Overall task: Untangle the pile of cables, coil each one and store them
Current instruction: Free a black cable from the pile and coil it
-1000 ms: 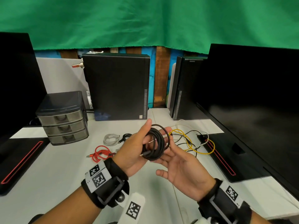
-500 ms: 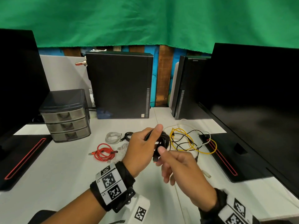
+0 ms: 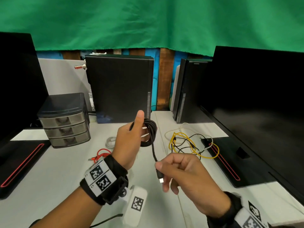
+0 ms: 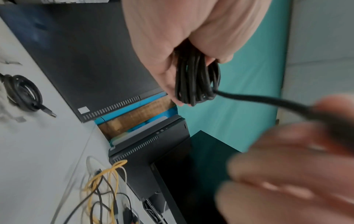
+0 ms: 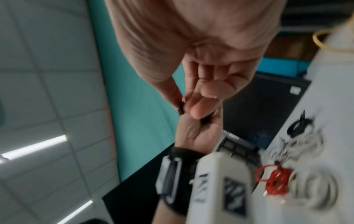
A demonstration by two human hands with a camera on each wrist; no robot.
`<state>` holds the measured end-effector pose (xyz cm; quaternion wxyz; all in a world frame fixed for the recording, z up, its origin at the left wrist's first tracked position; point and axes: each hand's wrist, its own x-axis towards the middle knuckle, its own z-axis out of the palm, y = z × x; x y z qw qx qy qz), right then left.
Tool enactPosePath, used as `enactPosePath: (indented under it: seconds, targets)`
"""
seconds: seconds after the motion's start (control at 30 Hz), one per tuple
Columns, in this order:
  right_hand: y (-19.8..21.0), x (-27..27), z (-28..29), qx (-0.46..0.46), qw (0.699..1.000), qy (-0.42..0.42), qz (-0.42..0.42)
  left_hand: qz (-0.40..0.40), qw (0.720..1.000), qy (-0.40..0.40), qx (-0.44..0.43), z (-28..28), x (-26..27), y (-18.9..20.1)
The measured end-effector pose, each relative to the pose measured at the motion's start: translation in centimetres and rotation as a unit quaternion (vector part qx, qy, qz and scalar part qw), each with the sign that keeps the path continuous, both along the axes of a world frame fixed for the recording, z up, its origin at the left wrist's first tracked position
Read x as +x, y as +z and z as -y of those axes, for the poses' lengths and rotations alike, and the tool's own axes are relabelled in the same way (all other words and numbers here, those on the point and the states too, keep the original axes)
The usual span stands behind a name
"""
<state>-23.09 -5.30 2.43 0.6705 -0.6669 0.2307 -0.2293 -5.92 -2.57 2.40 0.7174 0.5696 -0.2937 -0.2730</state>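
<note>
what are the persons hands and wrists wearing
Bare hands, no gloves or sleeves. The left hand has a black wrist strap with white square-code tags and a white tagged camera block beneath. The right hand has a similar black strap with white code tags.

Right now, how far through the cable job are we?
Partway. Done: a red coil, a white coil and a small black coil lie on the desk, not yet stored. In hand: the left hand holds the black cable coiled, and the right hand pinches its free end. Left: the yellow, black and white tangle, and storing.
</note>
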Motion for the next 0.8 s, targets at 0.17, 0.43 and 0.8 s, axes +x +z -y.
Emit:
enactPosePath:
  seconds: [0.17,0.43,0.8]
  targets:
    - [0.7,3.4,2.4,0.108,0.994,0.033,-0.014,0.011,0.999,-0.024,0.028,-0.5,0.1,0.3]
    - [-0.4,8.0,3.4,0.02,0.997,-0.058,0.039,0.146,0.981,0.005,0.127,-1.3,3.4,-0.2]
    - [-6.7,11.1,10.0,0.011,0.976,-0.171,-0.134,0.141,0.954,-0.064,0.257,-3.1,9.0,0.0]
